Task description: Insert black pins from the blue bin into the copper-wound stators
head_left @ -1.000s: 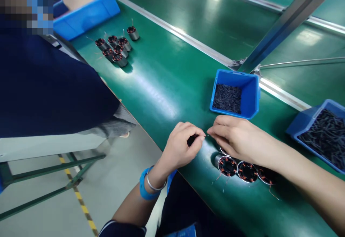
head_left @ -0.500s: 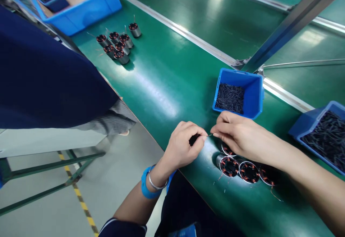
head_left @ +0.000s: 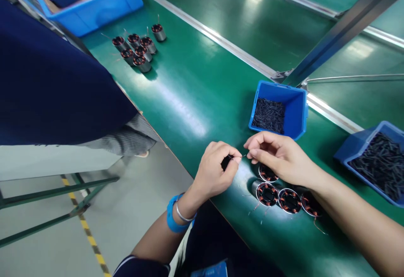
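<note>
My left hand (head_left: 217, 167) is closed, thumb and index fingertip pinching a thin wire (head_left: 243, 156) whose end sticks out to the right. Something dark shows in the gap between those fingers; the palm hides most of it. Facing it, my right hand (head_left: 280, 155) has its fingers loosely bent, thumb and index slightly apart, close to the wire's tip. Beneath and beside the right hand stand several round metal motor stators with copper windings, one of them a front stator (head_left: 267, 193). Thin wire leads trail from some onto the green table (head_left: 195, 88).
Past my right hand is a blue bin (head_left: 296, 113) of short black tubes (head_left: 268, 115); another blue bin (head_left: 350, 151) of longer black pieces stands right. More stators (head_left: 142, 63) cluster at far left near a large blue crate (head_left: 101, 14). A person in dark clothing (head_left: 59, 79) is at left. A metal post (head_left: 334, 29) rises behind.
My right hand's fingers have loosened and spread from their pinch at the wire's end. My left hand keeps its pinch in nearly the same place. The view has shifted slightly.
</note>
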Demonstrator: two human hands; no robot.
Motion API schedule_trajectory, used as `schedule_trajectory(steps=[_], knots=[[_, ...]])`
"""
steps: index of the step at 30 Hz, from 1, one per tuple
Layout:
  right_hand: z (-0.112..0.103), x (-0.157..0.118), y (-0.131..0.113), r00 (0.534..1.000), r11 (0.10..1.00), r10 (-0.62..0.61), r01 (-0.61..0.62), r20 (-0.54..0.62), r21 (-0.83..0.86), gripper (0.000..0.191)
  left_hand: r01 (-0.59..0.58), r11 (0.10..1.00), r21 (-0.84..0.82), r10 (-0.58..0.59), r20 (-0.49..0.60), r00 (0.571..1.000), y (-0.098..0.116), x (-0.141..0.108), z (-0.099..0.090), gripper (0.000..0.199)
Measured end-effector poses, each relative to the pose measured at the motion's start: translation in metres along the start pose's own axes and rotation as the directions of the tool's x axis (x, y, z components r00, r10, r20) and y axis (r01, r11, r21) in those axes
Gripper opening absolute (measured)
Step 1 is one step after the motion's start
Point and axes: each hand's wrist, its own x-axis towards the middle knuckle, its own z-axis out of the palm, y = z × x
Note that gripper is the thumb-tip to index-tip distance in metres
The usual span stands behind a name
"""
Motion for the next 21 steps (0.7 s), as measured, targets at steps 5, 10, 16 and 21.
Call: schedule_trajectory(steps=[5,10,16,21], knots=[[-0.004,-0.001,-0.005,0.998,0.975,-0.055,0.052,-0.008,-0.217,0.010,-0.019,1.000,-0.001,0.019,-0.025,1.000,-0.001,-0.001,0.001,0.008],[0.006,0.001,-0.017,0.950,0.812,-0.305,0.298,0.072,-0.502,0.008,-0.030,0.999,0.022,0.031,-0.039,0.999,-0.003,-0.002,0.003,0.006],[0.034,0.007,-0.021,0.947,0.559,-0.306,0.265,0.101,-0.786,0.021,-0.053,0.991,0.119,0.055,-0.018,0.998,-0.007,-0.003,0.006,0.010],[0.019,0.008,-0.037,0.936,0.614,-0.334,0.304,0.110,-0.728,0.014,-0.052,0.991,0.126,0.057,-0.035,0.998,-0.005,-0.003,0.006,0.010]])
